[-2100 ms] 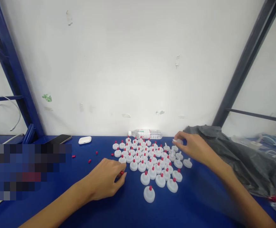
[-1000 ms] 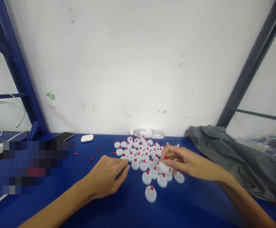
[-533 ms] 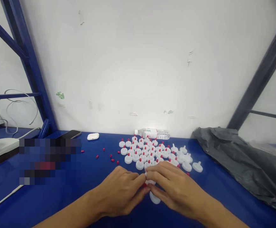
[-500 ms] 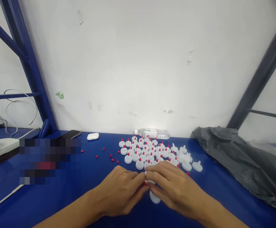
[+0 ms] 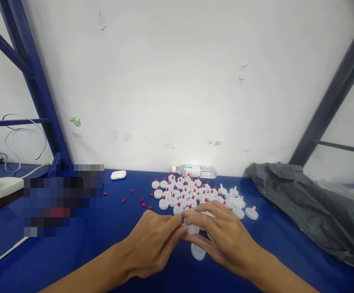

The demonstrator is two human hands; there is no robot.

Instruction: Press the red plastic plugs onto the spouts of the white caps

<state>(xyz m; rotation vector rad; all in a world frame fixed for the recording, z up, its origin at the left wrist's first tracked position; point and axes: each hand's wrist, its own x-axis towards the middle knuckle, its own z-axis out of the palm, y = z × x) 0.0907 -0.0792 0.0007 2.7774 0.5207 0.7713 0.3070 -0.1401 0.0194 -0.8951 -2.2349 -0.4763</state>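
My right hand (image 5: 225,236) holds a white plastic nozzle cap (image 5: 193,229) on its side between thumb and fingers. The tips of my left hand (image 5: 157,240) are pinched together at the cap's left end; what they grip is hidden. Below the held cap, another white cap (image 5: 198,252) rests on the blue tabletop. Just beyond my hands stand many white nozzle caps (image 5: 173,200), most with small red tips on their spouts. A few caps without red tips (image 5: 252,212) are at the group's right side.
Loose red tips (image 5: 123,201) lie scattered left of the caps. A clear water bottle (image 5: 195,171) lies along the wall, and a white earbud case (image 5: 118,175) is to its left. Dark grey plastic sheeting (image 5: 298,203) covers the right side; a cable (image 5: 7,255) crosses the left.
The cap between my hands is more exposed now, as my right fingers have opened wider around it. The red spot seen earlier at my fingertips is now hidden.
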